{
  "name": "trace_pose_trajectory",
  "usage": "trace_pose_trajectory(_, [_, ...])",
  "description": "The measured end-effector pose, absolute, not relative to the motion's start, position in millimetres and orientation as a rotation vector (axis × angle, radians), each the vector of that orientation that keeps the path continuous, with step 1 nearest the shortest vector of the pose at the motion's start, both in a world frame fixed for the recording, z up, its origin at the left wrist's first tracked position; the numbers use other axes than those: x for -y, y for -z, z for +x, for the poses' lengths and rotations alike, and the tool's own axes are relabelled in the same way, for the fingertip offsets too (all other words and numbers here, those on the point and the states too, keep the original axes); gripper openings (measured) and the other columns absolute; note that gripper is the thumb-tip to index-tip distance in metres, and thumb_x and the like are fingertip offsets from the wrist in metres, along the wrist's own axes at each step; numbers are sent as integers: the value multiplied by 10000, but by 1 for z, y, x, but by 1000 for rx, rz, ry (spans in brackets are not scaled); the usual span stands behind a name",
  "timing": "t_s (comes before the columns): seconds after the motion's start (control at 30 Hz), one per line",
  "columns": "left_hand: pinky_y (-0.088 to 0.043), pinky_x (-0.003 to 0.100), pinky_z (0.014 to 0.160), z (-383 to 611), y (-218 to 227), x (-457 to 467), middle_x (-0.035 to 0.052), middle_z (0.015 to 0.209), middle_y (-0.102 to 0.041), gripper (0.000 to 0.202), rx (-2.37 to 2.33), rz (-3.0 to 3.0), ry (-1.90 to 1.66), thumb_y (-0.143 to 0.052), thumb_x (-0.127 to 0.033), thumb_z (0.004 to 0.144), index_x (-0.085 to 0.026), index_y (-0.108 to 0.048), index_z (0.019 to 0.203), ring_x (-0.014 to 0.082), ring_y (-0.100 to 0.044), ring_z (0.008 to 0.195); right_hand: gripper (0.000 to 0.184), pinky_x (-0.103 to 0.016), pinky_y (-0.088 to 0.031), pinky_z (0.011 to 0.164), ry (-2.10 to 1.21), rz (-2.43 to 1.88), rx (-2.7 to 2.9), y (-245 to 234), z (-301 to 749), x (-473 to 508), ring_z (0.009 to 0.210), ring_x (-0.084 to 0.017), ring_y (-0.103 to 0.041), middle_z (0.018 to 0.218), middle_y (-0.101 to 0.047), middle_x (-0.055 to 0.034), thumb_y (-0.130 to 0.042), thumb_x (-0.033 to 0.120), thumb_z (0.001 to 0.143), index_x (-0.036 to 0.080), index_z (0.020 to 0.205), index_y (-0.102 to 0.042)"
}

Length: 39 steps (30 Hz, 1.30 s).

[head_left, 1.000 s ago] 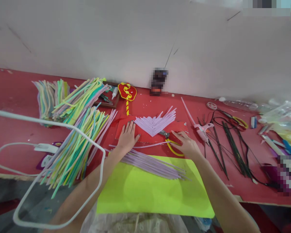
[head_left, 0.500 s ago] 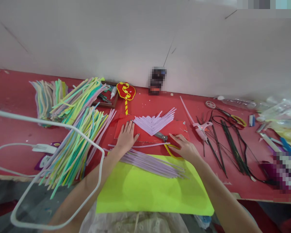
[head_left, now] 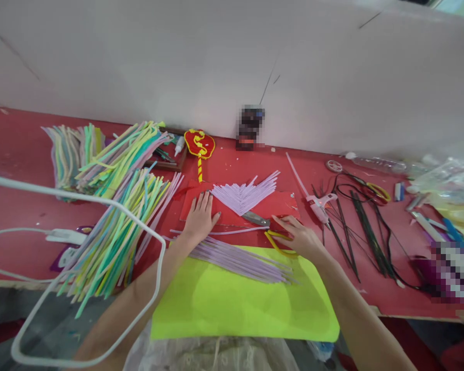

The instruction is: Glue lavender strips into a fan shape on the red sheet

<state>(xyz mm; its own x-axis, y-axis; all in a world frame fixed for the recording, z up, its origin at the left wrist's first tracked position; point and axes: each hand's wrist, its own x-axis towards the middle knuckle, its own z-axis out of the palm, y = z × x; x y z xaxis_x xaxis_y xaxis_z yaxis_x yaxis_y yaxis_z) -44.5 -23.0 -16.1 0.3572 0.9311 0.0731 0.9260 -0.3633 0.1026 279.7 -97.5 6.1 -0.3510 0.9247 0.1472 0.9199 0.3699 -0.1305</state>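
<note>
My left hand (head_left: 199,216) lies flat with fingers spread on the left part of a red board (head_left: 284,206). Just right of its fingertips, light purple fuzzy stems (head_left: 247,196) are laid side by side in a V-shaped fan on the board. My right hand (head_left: 299,237) has its fingers at the yellow handles of a pair of scissors (head_left: 257,219), whose grey blades point left toward the tip of the V. One loose purple stem (head_left: 235,231) lies below the board. A bundle of purple stems (head_left: 239,262) rests partly on a yellow-green sheet (head_left: 243,309).
Colourful stem bundles (head_left: 116,232) cover the left, behind a white metal frame (head_left: 160,278). A red and yellow fan-shaped piece (head_left: 199,144) lies at the back. On the right are a pink glue gun (head_left: 321,206), dark green strips (head_left: 369,232) and plastic wrapping (head_left: 452,180).
The scissors have shifted slightly and turned, their handles moving a little right with my right hand. My left hand stays on the board. The view has tilted a little.
</note>
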Motion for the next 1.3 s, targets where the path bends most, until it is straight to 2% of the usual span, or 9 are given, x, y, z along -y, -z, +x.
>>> trace_pose_trajectory(0.23, [-204, 454, 1165, -46, 18, 23, 190, 1534, -261, 646, -1737, 2553, -184, -320, -411, 942, 9, -312, 1433, 312, -241, 1423, 563, -233, -524, 641, -59, -1632, 2418, 4, 264, 90, 902, -170, -649, 1091, -626, -91, -421, 538, 916, 226, 1382, -470])
trace_pose_trajectory(0.6, [-205, 448, 1164, -46, 21, 23, 187, 1533, -268, 639, -1745, 2557, -219, -329, -409, 941, -2, -312, 1434, 310, -250, 1420, 564, -213, -484, 549, 41, -1714, 2413, 6, 259, 102, 870, -167, -647, 1065, -642, -92, -367, 533, 935, 231, 1405, -445])
trace_pose_trajectory(0.9, [-211, 461, 1161, -45, 19, 23, 196, 1531, -265, 646, -1740, 2546, -213, -345, -405, 937, 9, -309, 1432, 316, -241, 1422, 539, -221, -475, 584, 129, -1703, 2325, -1, 250, 99, 853, -157, -646, 1051, -656, -83, -437, 532, 911, 203, 1326, -537])
trace_pose_trajectory(1.13, [-223, 446, 1160, -47, 17, 23, 183, 1530, -277, 643, -1723, 2545, -214, -325, -417, 942, -1, -320, 1432, 308, -253, 1419, 581, -227, -487, 562, 13, -1663, 2455, 0, 257, 97, 884, -172, -639, 1108, -613, -105, -416, 487, 916, 200, 1421, -412])
trace_pose_trajectory(1.3, [-233, 464, 1154, -48, 20, 22, 185, 1527, -285, 633, -1711, 2553, -277, -319, -425, 939, -27, -334, 1431, 303, -263, 1416, 574, -239, -463, 532, 135, -1703, 2490, 5, 259, 99, 851, -190, -641, 1065, -644, -117, -363, 523, 935, 196, 1396, -457])
